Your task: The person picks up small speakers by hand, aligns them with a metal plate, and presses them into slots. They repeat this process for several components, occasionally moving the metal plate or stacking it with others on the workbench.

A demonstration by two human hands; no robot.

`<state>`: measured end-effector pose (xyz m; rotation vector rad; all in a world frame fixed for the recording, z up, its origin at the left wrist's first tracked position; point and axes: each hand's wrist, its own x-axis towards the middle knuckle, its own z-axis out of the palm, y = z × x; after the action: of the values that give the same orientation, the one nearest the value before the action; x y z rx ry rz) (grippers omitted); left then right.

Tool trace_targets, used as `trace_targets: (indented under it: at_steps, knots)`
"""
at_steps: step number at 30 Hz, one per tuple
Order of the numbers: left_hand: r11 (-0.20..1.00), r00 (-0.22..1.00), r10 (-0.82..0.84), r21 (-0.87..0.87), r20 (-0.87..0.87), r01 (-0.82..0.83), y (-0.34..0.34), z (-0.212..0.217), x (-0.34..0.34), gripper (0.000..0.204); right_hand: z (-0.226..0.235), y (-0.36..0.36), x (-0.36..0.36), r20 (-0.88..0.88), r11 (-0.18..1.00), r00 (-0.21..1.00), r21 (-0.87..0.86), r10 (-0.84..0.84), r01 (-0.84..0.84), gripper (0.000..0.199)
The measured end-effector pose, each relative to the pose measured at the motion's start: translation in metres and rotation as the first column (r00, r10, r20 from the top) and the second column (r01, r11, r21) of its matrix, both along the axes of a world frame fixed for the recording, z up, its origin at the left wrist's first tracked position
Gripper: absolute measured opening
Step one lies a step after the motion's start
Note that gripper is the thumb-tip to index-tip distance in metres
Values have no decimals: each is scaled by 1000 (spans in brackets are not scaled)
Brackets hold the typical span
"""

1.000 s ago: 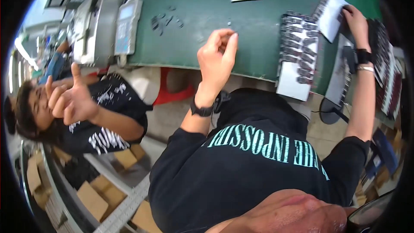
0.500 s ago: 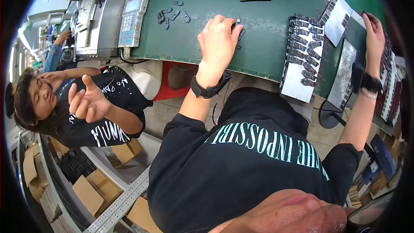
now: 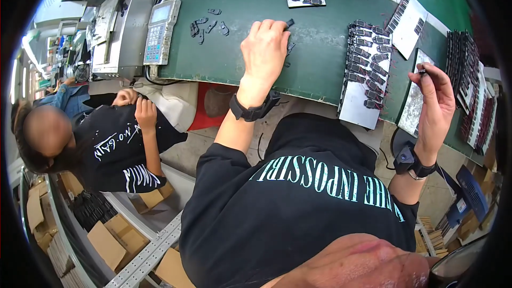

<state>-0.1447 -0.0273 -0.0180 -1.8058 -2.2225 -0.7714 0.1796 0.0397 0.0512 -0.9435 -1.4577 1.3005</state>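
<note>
My left hand (image 3: 265,48) lies palm down on the green table (image 3: 320,32) at upper centre of the frame, fingertips pinching a small dark part (image 3: 289,22). More loose dark parts (image 3: 205,24) lie scattered to its left, near a grey keypad controller (image 3: 161,29). My right hand (image 3: 434,104), raised at the right edge, pinches a thin dark piece (image 3: 422,71) beside a white tray (image 3: 365,69) filled with rows of parts.
</note>
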Motion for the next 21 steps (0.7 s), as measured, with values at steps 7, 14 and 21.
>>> trace_targets:
  at_steps: [7, 14, 21]
  knots:
    - [997, 990, 16, -76, 137, -6, 0, 0, -11, 16, -7, -15, -5, -11, 992, 993, -60, 113, -114, 18]
    - [995, 995, -98, 31, 13, 98, 6, 6, -1, 13, -2, -20, -25, -45, 977, 984, -121, 174, -178, 16]
    - [988, 999, -41, 152, 27, 37, 7, 17, 1, 7, -4, -19, -43, 35, 955, 962, -136, 271, -264, 16]
